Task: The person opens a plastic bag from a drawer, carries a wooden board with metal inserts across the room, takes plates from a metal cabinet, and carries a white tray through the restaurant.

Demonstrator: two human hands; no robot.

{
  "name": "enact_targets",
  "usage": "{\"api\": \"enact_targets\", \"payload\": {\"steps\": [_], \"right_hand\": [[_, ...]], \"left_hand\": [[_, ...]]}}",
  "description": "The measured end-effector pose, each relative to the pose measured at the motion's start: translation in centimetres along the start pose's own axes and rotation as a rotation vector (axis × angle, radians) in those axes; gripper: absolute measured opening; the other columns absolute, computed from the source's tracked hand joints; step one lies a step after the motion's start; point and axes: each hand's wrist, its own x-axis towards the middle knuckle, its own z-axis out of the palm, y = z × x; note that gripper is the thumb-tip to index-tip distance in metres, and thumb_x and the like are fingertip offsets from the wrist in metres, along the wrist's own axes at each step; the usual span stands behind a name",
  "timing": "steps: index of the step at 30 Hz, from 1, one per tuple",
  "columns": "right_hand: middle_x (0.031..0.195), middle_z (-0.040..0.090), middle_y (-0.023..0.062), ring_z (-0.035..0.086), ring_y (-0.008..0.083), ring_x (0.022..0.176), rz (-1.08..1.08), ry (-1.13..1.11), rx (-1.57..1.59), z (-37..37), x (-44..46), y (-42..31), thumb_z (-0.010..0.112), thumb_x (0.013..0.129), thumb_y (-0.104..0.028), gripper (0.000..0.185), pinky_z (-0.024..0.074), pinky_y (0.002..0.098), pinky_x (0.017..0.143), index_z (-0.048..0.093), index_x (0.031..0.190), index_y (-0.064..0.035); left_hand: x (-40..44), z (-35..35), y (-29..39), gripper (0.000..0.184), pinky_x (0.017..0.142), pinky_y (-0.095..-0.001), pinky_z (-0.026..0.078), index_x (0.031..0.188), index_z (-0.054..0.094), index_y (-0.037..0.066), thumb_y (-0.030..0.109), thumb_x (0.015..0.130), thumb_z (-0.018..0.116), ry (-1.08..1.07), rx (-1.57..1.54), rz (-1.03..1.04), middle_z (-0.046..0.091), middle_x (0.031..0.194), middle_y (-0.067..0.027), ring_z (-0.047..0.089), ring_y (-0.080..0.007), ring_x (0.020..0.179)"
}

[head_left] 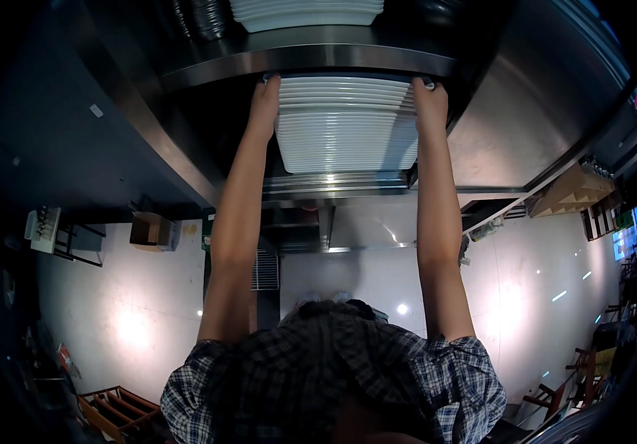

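Note:
A tall stack of white rectangular plates (348, 140) stands on a stainless-steel shelf in front of me. My left hand (265, 100) grips the left edge of the upper plates, its fingertips curled at the top corner. On the opposite side, my right hand (429, 103) is closed round the right edge at about the same height. Both arms reach straight out. A faint step shows partway down the stack, where the upper plates sit slightly wider than those below. The undersides of the held plates are hidden, so I cannot tell whether they are lifted.
Just above my hands runs a steel shelf edge (326, 55), with more white plates (307, 13) on it. A steel panel (518, 126) stands to the right. On the floor are a cardboard box (152, 231) and a wooden rack (118, 411) at left.

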Motion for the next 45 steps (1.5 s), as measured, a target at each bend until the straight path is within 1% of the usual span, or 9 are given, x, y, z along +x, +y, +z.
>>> {"api": "enact_targets", "payload": {"steps": [9,19,27,29,31,32,39,41,45], "right_hand": [[0.106,0.057,0.0239,0.055,0.0363,0.1,-0.039,-0.003,0.035,-1.1,-1.9,-2.3,0.054,0.072,-0.033,0.053,0.0414,0.0367,0.087,0.053,0.11,0.0043],[0.103,0.054,0.0333,0.052,0.0444,0.099,-0.01,-0.095,-0.248,-0.7,-1.7,-0.5,0.046,0.082,-0.035,0.053,0.0412,0.0423,0.086,0.044,0.107,0.0116],[0.093,0.057,0.0284,0.058,0.0384,0.085,-0.542,0.157,-0.439,0.0,-4.5,0.3,0.051,0.082,-0.031,0.044,0.0459,0.0418,0.077,0.052,0.096,0.0101],[0.088,0.059,0.0262,0.059,0.0368,0.079,-0.476,0.094,-0.572,-1.0,-6.0,-1.7,0.052,0.082,-0.031,0.04,0.0475,0.0409,0.072,0.055,0.089,0.0077],[0.083,0.061,0.024,0.061,0.0351,0.074,-0.405,0.029,-0.709,-2.0,-6.4,-4.8,0.053,0.081,-0.031,0.037,0.0491,0.04,0.068,0.059,0.081,0.0052],[0.077,0.061,0.0217,0.061,0.0347,0.068,-0.424,-0.013,-0.705,-2.7,-6.8,-6.4,0.053,0.081,-0.031,0.035,0.0494,0.0403,0.064,0.059,0.073,0.003],[0.067,0.062,0.0146,0.061,0.0333,0.064,-0.652,0.124,-0.329,-1.3,-1.7,-15.1,0.053,0.081,-0.033,0.032,0.0476,0.0419,0.06,0.061,0.068,-0.0039],[0.086,0.062,0.0188,0.06,0.0327,0.078,-0.684,0.102,-0.197,0.2,1.5,-17.5,0.055,0.081,-0.03,0.029,0.0475,0.0404,0.067,0.06,0.083,-0.0017],[0.116,0.048,0.0278,0.051,0.034,0.105,-0.788,0.011,0.13,4.4,8.8,-19.1,0.06,0.078,-0.032,0.057,0.0442,0.0377,0.084,0.042,0.116,0.0061]], "left_hand": [[-2.0,0.3,0.8,0.04,0.087,-0.0314,0.034,0.108,0.048,0.002,0.036,0.087,0.047,0.053,-0.232,-0.006,0.052,0.103,-0.0078,0.046,-0.0174,0.098],[-0.8,0.2,-1.5,0.06,0.095,-0.0325,0.033,0.122,0.039,-0.006,0.043,0.089,0.042,0.0,0.219,0.099,0.051,0.116,-0.0211,0.047,-0.0306,0.112],[-0.8,-1.8,-0.5,0.062,0.092,-0.0313,0.037,0.122,0.041,-0.006,0.046,0.088,0.045,-0.207,0.722,0.075,0.054,0.113,-0.0214,0.05,-0.031,0.108],[-3.4,-1.4,3.3,0.053,0.08,-0.0335,0.044,0.103,0.056,-0.006,0.044,0.086,0.048,-0.026,0.875,0.155,0.062,0.094,-0.0206,0.059,-0.0305,0.089],[-4.4,-1.6,7.5,0.05,0.067,-0.0366,0.046,0.077,0.062,-0.006,0.042,0.085,0.051,-0.267,1.214,-0.168,0.063,0.071,-0.0177,0.061,-0.0273,0.068],[-4.7,-2.2,7.9,0.052,0.056,-0.0364,0.044,0.057,0.059,-0.004,0.04,0.084,0.052,-0.157,1.116,0.027,0.059,0.056,-0.0131,0.058,-0.0221,0.053],[2.3,-3.4,15.4,0.03,0.063,-0.0326,0.046,0.082,0.061,-0.001,0.028,0.084,0.053,0.411,0.52,0.528,0.063,0.076,-0.0138,0.06,-0.0229,0.068],[5.3,-3.6,17.0,0.038,0.078,-0.0335,0.045,0.111,0.052,0.001,0.027,0.084,0.054,0.361,0.487,0.716,0.056,0.109,-0.0183,0.056,-0.0264,0.095],[9.8,-1.7,18.8,0.061,0.092,-0.0366,0.039,0.13,0.031,0.002,0.03,0.083,0.057,0.295,0.431,0.671,0.04,0.127,-0.0221,0.042,-0.0318,0.116]]}}
